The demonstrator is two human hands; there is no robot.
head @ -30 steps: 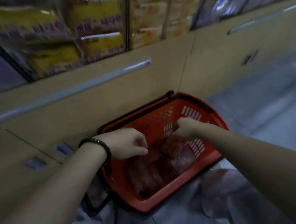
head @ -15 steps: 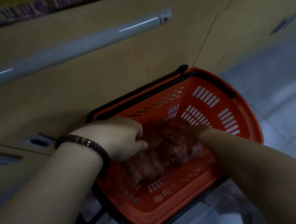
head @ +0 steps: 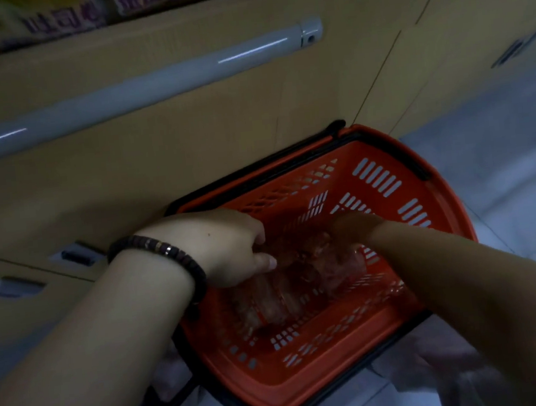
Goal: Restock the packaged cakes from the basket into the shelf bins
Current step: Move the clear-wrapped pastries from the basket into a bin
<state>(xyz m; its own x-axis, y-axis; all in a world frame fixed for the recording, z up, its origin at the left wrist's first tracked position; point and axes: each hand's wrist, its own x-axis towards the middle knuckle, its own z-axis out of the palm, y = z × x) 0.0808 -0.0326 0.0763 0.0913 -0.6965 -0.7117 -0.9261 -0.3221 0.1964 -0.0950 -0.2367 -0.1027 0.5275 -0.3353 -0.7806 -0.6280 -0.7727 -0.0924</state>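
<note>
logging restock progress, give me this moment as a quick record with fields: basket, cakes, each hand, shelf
basket: orange slotted plastic basket with black handles, on the floor against the tan cabinet front
cakes: clear-wrapped packaged cakes, piled in the basket bottom
left hand: dark beaded bracelet on the wrist, fingers curled on the cakes
right hand: down among the cakes; grip too dim to tell
shelf: yellow packages above, blurred
stage: no pack lifted clear of the basket yet

The scene is dimly lit with a bluish cast. Streaks of glare are seen along the grey rail. The packages inside the basket are blurred and shadowed, and straight lines are bowed near the edges.
</note>
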